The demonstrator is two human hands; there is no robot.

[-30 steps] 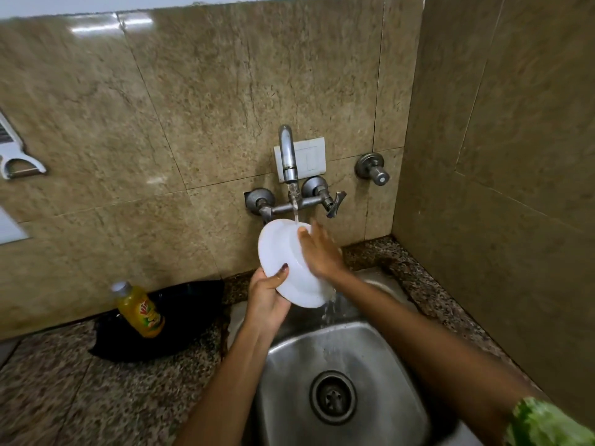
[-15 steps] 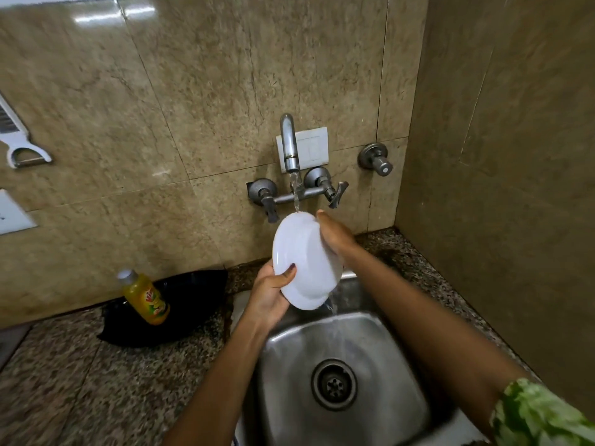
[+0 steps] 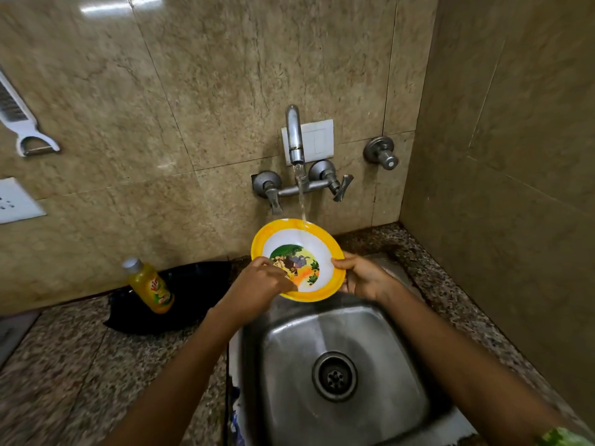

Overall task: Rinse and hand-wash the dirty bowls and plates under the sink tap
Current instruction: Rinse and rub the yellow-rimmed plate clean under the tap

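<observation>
A bowl (image 3: 297, 233) with a yellow rim, white inside and a cartoon picture at its bottom is tilted toward me above the steel sink (image 3: 380, 333). Water runs from the wall tap (image 3: 294, 136) onto the bowl's upper rim. My right hand (image 3: 363, 278) grips the bowl's right rim, thumb on the inside. My left hand (image 3: 260, 288) lies over the lower left part of the bowl, fingers reaching inside over the picture; whether they curl round the rim is unclear.
A yellow dish-soap bottle (image 3: 151, 286) stands on a black sheet (image 3: 193, 294) on the granite counter left of the sink. A white peeler (image 3: 22, 123) hangs on the tiled wall. A side wall closes the right. The drain (image 3: 335, 376) sits mid-basin.
The bowl has been turned over: earlier its white underside faced me, now its printed inside does. My right hand moved from its back to the right rim; my left hand moved inside it.
</observation>
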